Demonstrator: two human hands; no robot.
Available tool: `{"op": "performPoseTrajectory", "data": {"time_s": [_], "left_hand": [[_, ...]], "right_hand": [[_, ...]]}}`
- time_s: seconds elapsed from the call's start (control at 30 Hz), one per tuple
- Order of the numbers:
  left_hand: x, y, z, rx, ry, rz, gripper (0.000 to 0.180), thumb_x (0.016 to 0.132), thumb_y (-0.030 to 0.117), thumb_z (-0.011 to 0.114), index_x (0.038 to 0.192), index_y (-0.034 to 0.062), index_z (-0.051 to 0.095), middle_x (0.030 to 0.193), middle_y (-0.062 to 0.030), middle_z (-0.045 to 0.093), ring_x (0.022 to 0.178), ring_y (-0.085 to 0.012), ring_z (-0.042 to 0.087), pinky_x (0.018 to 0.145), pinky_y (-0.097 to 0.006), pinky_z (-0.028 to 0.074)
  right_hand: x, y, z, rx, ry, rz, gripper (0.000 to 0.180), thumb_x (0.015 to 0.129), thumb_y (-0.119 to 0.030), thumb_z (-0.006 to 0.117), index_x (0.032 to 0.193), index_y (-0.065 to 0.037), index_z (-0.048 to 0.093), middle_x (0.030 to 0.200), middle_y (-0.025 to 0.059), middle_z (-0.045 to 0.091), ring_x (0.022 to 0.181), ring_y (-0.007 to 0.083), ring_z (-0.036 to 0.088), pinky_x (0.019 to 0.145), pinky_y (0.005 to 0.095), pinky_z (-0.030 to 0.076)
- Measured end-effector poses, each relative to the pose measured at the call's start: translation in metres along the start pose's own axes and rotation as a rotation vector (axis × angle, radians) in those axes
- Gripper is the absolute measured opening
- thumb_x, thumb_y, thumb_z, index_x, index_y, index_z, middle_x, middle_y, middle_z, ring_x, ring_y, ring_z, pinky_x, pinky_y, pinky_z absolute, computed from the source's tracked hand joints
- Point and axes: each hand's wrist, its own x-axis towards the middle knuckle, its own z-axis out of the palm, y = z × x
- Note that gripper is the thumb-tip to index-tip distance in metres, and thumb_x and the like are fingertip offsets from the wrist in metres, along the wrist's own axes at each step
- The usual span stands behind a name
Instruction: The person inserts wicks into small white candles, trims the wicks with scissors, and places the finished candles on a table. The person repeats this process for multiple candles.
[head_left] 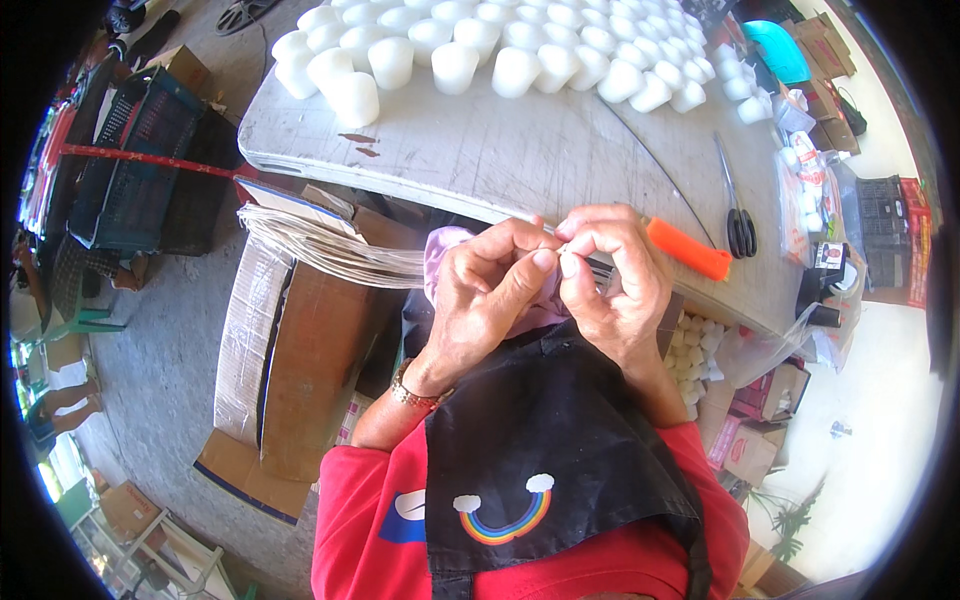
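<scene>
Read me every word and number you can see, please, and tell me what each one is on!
I can't read out any words or numbers here.
Red panel at the far right: pale marks, too blurred.
Cardboard box at the lower left: reddish print, too small.
Photo card at the right: too small.
Black apron: no words, only a rainbow with two clouds.

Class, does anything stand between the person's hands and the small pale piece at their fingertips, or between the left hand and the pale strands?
Nothing visible separates the left hand or the right hand from the small pale piece. Between the left hand and the pale strands, a purplish cloth shows.
</scene>
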Motion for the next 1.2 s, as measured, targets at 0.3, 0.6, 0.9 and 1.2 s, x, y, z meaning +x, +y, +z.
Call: {"op": "performPoseTrajectory", "data": {"time_s": [0.3, 0.6, 0.9, 1.2], "left_hand": [[0.0, 0.001, 0.002, 0.226, -0.011, 0.073, 0.006, 0.091, 0.005, 0.055, 0.094, 0.0002, 0.055, 0.075, 0.0007, 0.058, 0.07, -0.0037, 0.052, 0.062, -0.019, 0.042], [0.003, -0.003, -0.002, 0.365, 0.028, 0.181, 0.003, 0.089, 0.0, 0.056, 0.091, 0.0014, 0.054, 0.068, 0.0001, 0.058, 0.061, -0.0054, 0.052, 0.087, -0.029, 0.047], [0.013, -0.004, -0.005, 0.579, 0.168, 0.394, 0.005, 0.085, -0.005, 0.054, 0.085, 0.0, 0.054, 0.064, -0.0005, 0.052, 0.059, -0.0062, 0.045, 0.109, -0.039, 0.035], [0.013, 0.007, -0.007, 0.762, 0.26, 0.44, 0.009, 0.082, -0.005, 0.059, 0.088, 0.0015, 0.057, 0.069, -0.0097, 0.058, 0.056, -0.0184, 0.056, 0.056, -0.028, 0.045]], "right_hand": [[-0.01, -0.003, -0.001, 0.435, 0.016, 0.174, 0.008, 0.088, -0.002, 0.057, 0.089, -0.003, 0.049, 0.095, 0.0131, 0.057, 0.075, 0.0108, 0.051, 0.066, 0.0252, 0.047], [-0.015, -0.005, 0.001, 0.759, 0.002, 0.278, 0.009, 0.089, 0.004, 0.055, 0.088, 0.0, 0.047, 0.097, 0.0132, 0.059, 0.077, 0.0104, 0.054, 0.071, 0.0245, 0.048], [-0.021, -0.005, 0.007, 0.596, 0.047, 0.263, 0.011, 0.087, 0.005, 0.056, 0.088, -0.001, 0.046, 0.094, 0.0122, 0.059, 0.075, 0.009, 0.053, 0.069, 0.0238, 0.048], [-0.005, 0.0, -0.013, 0.818, 0.078, 0.299, 0.012, 0.091, 0.0, 0.051, 0.103, -0.003, 0.053, 0.109, 0.0189, 0.06, 0.073, 0.0127, 0.058, 0.069, 0.0267, 0.049]]}}
